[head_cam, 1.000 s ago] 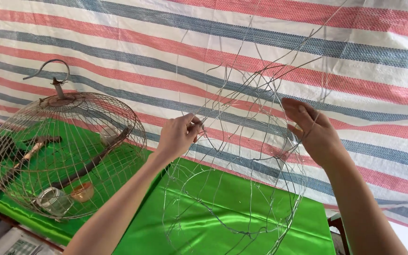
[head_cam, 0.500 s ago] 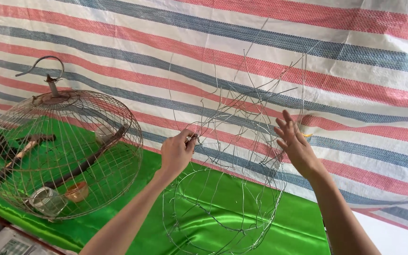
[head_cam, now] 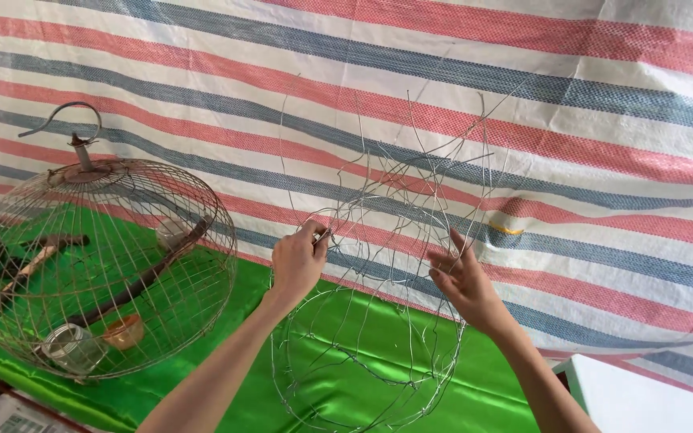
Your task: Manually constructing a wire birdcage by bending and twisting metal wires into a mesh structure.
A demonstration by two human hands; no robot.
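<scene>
A half-built cage frame of thin bare wire (head_cam: 378, 321) stands on the green cloth (head_cam: 338, 377), its loose wire ends sticking up in front of the striped tarp. My left hand (head_cam: 297, 261) pinches a wire ring at the frame's upper left. At the frame's right side, my right hand (head_cam: 463, 281) has its fingers spread and touches the upright wires without gripping them.
A finished round wire birdcage (head_cam: 98, 265) with a top hook, wooden perches, a glass jar and a small orange cup sits at the left on the green cloth. A red, blue and white striped tarp (head_cam: 443, 96) hangs behind. A white surface (head_cam: 651, 393) shows at lower right.
My right hand let go of the frame's right side, dropped lower and moved inward with its fingers spread. My left hand kept its pinch on the ring. The view shifted slightly.
</scene>
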